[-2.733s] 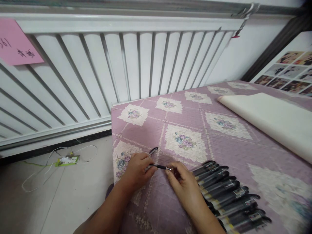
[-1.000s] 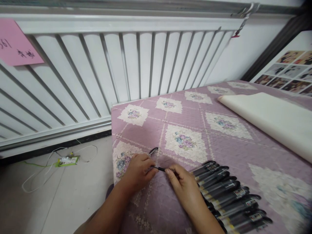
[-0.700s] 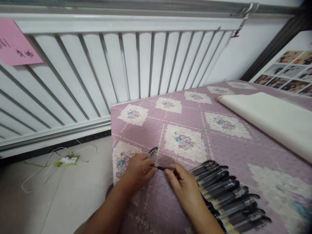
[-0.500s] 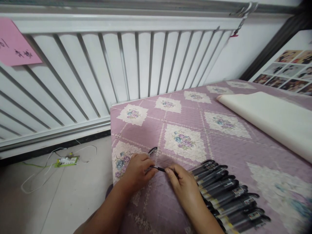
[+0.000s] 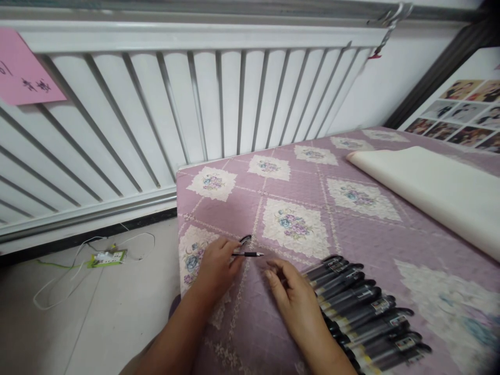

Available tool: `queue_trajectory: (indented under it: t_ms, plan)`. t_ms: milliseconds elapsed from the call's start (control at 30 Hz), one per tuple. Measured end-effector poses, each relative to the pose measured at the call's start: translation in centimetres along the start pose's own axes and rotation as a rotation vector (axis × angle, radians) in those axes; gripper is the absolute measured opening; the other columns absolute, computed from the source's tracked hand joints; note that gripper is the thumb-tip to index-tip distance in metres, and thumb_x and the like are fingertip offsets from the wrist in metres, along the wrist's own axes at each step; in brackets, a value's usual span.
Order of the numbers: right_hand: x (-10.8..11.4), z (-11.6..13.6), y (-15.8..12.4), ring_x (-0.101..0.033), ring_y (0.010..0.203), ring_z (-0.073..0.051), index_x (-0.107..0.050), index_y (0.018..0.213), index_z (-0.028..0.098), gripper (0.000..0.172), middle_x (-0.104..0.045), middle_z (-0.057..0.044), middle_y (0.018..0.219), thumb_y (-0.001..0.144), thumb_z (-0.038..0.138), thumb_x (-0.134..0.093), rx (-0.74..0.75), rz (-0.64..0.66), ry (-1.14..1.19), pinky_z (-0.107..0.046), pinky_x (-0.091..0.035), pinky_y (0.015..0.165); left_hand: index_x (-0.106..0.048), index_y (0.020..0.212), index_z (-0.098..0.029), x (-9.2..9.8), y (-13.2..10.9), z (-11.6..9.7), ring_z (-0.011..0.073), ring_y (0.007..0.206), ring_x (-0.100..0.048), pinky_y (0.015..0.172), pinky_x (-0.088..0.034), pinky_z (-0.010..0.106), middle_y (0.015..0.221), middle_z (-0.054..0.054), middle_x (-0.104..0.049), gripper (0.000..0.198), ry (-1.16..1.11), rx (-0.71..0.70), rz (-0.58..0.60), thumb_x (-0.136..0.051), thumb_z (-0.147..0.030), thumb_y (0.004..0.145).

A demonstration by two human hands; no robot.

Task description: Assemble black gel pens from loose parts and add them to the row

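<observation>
My left hand [image 5: 219, 265] is closed around a pen [image 5: 248, 254]. Its black grip and pointed metal tip stick out to the right, uncapped. Just right of that tip, my right hand [image 5: 292, 291] hovers with curled fingers; thumb and forefinger are slightly apart and nothing shows between them, though the fingertips are a little blurred. Behind my left hand, the black clip end of another pen [image 5: 246, 239] shows on the bedspread; the hand hides the rest. Several capped black pens [image 5: 363, 302] lie side by side right of my right hand, partly covered by my forearm.
The purple floral bedspread [image 5: 234, 213] lies under everything. A cream folded sheet [image 5: 429, 182] rests at the right. A white radiator [image 5: 230, 104] with a pink note [image 5: 27, 73] stands behind. On the floor at left are a power strip [image 5: 108, 258] and loose cables.
My right hand has let go of the pen's front end, and the bare tip now shows. The pen in my left hand has risen slightly and turned more level.
</observation>
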State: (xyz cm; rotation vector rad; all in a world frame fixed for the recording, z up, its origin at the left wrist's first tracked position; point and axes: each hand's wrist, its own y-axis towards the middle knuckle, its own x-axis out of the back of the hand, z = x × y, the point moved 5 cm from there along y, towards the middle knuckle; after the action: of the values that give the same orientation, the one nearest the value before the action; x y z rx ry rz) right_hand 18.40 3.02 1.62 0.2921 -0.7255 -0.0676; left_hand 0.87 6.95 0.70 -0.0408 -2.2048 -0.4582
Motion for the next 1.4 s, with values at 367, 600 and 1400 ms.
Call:
queue_trajectory:
  t_ms: [367, 600, 1400]
  plan:
    - [-0.6, 1.3, -0.4, -0.064, 0.075, -0.018, -0.063, 0.088, 0.022, 0.021, -0.067, -0.003, 0.079, 0.092, 0.030, -0.044, 0.107, 0.083, 0.014, -0.028, -0.049, 0.066, -0.062, 0.111, -0.026, -1.2, 0.5, 0.9, 0.0212, 0.091, -0.055, 0.082, -0.042, 0.034, 0.096, 0.004, -0.058, 0.027, 0.223, 0.070, 0.081, -0.058, -0.021, 0.085]
    - [-1.5, 1.0, -0.6, -0.064, 0.079, -0.018, -0.063, 0.090, 0.022, 0.021, -0.068, -0.004, 0.084, 0.092, 0.029, -0.043, 0.094, 0.151, 0.017, -0.029, -0.049, 0.070, -0.067, 0.103, -0.027, -1.0, 0.5, 0.8, 0.0205, 0.086, -0.054, 0.078, -0.042, 0.032, 0.091, 0.004, -0.058, 0.020, 0.215, 0.062, 0.077, -0.058, -0.021, 0.086]
    - [-2.2, 1.2, -0.7, -0.064, 0.079, -0.018, -0.061, 0.089, 0.022, 0.018, -0.066, -0.003, 0.083, 0.092, 0.024, -0.043, 0.126, 0.184, 0.005, -0.029, -0.047, 0.070, -0.068, 0.093, -0.022, -2.1, 0.2, 0.2, 0.0235, 0.101, -0.054, 0.091, -0.043, 0.038, 0.107, 0.005, -0.063, 0.015, 0.187, -0.086, 0.142, -0.057, -0.016, 0.086]
